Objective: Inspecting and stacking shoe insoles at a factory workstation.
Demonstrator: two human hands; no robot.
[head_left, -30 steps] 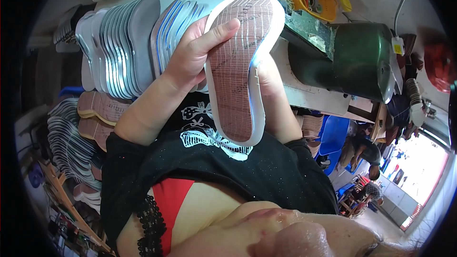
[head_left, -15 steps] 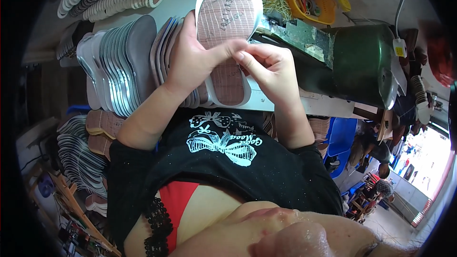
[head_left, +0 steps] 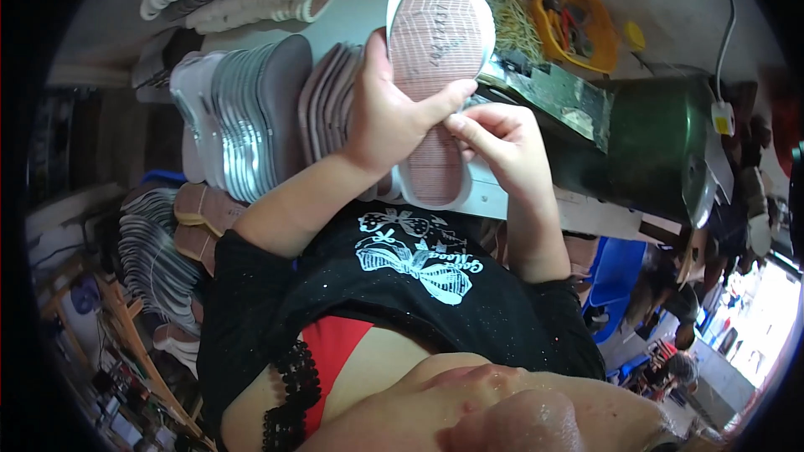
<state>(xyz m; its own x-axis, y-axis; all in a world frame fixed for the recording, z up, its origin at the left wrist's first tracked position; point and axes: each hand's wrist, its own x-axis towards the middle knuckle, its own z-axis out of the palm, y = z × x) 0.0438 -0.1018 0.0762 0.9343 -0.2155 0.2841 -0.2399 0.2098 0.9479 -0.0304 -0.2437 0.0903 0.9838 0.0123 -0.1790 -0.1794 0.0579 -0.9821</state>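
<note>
The left hand (head_left: 387,121) is gripping a ribbed pink rubber shoe sole (head_left: 434,50) with a white rim, raised over the workbench (head_left: 352,0); the right hand (head_left: 501,146) is pinching its edge beside stacked soles (head_left: 251,113).

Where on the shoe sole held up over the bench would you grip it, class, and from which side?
Grip the shoe sole at its narrower middle, probably from the left edge, as the left hand does: thumb across the ribbed tread, fingers behind. The sole is flat and long, toe end up, so a waist grip likely balances it. The right hand pinches at the right edge.
</note>
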